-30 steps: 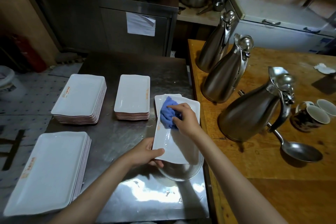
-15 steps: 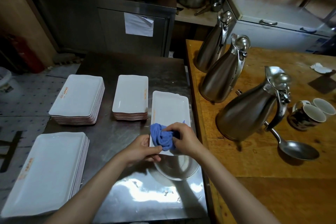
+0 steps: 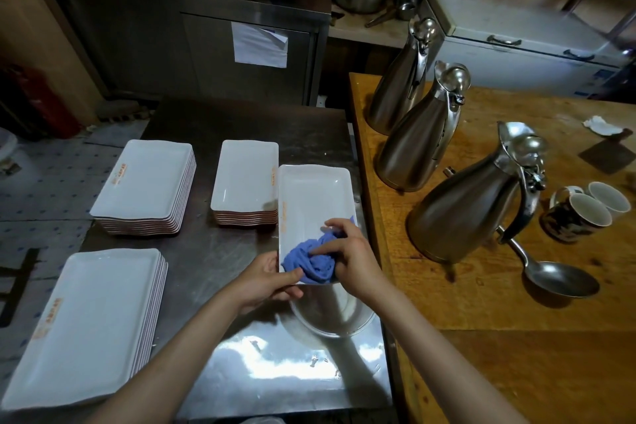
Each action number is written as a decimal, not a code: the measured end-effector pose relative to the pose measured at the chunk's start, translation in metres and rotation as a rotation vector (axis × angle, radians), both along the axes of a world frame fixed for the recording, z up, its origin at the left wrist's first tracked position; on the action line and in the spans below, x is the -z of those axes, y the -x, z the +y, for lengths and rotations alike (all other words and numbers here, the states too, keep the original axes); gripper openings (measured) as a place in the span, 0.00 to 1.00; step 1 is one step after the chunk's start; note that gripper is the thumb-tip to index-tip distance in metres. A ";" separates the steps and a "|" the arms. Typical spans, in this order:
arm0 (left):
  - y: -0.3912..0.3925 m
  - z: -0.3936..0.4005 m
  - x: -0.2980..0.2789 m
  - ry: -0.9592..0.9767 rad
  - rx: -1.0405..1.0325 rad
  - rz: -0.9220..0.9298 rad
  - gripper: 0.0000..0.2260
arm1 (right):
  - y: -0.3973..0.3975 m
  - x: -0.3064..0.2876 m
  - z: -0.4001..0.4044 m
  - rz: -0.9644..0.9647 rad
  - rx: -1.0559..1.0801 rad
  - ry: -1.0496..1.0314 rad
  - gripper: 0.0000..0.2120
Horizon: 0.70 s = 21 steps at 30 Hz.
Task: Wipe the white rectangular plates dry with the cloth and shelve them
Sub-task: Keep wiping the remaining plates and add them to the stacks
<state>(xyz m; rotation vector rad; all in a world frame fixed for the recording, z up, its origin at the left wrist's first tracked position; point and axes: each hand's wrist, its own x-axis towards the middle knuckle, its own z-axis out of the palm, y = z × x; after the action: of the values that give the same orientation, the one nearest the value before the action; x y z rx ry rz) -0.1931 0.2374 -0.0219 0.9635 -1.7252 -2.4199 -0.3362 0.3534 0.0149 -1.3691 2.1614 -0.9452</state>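
Rubbing one plate [image 3: 315, 198] with the bunched-up cloth [image 3: 311, 260] – right hand [image 3: 354, 263] fingers pinching it, left hand [image 3: 265, 280] gripping the rim – three piles [image 3: 142, 179] waiting, none shelved.

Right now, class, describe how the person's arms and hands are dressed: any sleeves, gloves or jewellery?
Both forearms are bare, with no sleeves in view. The left hand and right hand wear no gloves. No rings, watch or bracelet show on the fingers or wrists.

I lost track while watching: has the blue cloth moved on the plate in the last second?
Yes. The blue cloth has slid from the far half of the held plate to its near end, away from the small plate stack and toward the person.
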 end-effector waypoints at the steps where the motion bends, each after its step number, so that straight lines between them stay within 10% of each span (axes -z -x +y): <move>1: 0.000 -0.001 0.000 -0.003 -0.008 0.002 0.11 | -0.002 -0.003 0.001 -0.046 0.053 0.042 0.12; 11: -0.005 -0.005 0.001 -0.002 -0.082 0.010 0.09 | -0.009 0.010 0.013 0.167 0.179 0.046 0.35; 21: -0.007 0.002 0.002 -0.007 -0.102 0.016 0.08 | -0.011 0.028 0.004 0.321 0.115 0.150 0.08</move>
<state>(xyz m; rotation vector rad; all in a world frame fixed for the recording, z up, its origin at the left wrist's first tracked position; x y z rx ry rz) -0.1858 0.2396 -0.0242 1.0036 -1.6207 -2.3656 -0.3251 0.3573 -0.0130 -1.5728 2.4715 -1.0046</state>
